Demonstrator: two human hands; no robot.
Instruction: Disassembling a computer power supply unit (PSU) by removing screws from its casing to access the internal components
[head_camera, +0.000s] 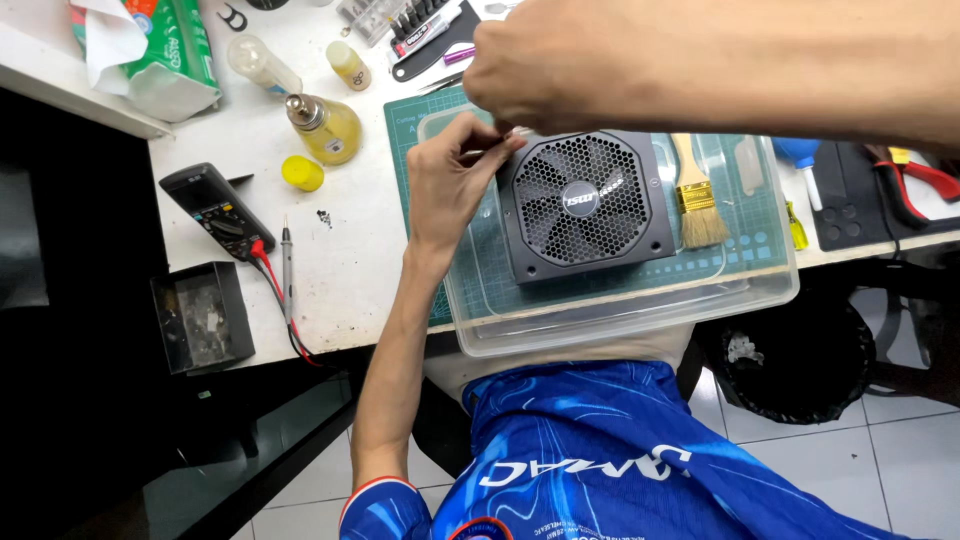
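Head view: white workbench over a pale tiled floor.
Both hands, left hand (452, 180) and right hand (530, 70), meet fingertips pinched at the black power supply's (580, 205) eleven-o'clock corner, inside a clear plastic tray (620, 320) on a green cutting mat (420, 120); multimeter (215, 205) at nine o'clock.

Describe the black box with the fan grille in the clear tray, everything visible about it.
The black box looks like painted metal, squarish, with a round honeycomb fan grille and a small round badge at its centre. It lies flat, grille up, inside the clear plastic tray on the green cutting mat. The left hand and right hand meet at its upper left corner; whether they pinch something there is unclear. A paintbrush lies beside it.
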